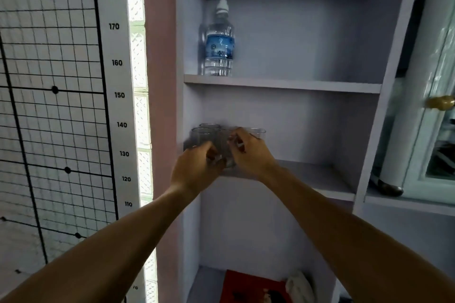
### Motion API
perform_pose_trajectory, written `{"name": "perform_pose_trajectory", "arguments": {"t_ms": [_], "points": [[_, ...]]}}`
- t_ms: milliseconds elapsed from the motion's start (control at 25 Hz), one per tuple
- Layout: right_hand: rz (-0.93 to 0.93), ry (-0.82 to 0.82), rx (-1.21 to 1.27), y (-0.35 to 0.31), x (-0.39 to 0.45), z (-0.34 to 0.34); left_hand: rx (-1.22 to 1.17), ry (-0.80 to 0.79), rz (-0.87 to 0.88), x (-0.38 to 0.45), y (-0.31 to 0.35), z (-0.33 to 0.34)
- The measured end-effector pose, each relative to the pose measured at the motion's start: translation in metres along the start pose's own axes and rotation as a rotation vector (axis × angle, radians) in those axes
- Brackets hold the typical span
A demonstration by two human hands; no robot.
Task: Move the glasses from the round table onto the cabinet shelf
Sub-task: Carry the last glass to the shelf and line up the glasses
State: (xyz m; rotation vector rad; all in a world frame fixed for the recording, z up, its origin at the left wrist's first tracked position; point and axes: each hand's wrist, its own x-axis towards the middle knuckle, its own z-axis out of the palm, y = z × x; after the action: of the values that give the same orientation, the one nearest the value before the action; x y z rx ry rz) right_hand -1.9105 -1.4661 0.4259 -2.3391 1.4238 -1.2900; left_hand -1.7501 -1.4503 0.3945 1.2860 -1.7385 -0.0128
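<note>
- Both forearms reached up from the bottom edge toward the cabinet shelf (320, 177).
- Left hand (194, 171) and right hand (251, 155) curled round one clear glass (225, 145) between them.
- Other glasses (203, 136) clustered at the shelf's left end.
- Water bottle (219, 42) stood one shelf higher.

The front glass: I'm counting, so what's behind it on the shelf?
Behind the front glass, gripped by both hands, at least three more glasses stand. The hands may hide others.
</note>
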Motion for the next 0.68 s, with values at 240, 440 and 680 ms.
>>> {"name": "perform_pose_trajectory", "arguments": {"t_ms": [240, 440, 680], "points": [[-0.028, 0.047, -0.041, 0.012, -0.011, -0.020, 0.004, 0.019, 0.069, 0.002, 0.011, 0.016], [0.022, 0.101, -0.079, 0.037, -0.024, -0.052, -0.038, -0.070, 0.134, 0.007, 0.044, 0.040], [0.125, 0.138, -0.018, 0.054, -0.038, -0.078, -0.056, -0.124, 0.180, 0.014, 0.066, 0.068]]}}
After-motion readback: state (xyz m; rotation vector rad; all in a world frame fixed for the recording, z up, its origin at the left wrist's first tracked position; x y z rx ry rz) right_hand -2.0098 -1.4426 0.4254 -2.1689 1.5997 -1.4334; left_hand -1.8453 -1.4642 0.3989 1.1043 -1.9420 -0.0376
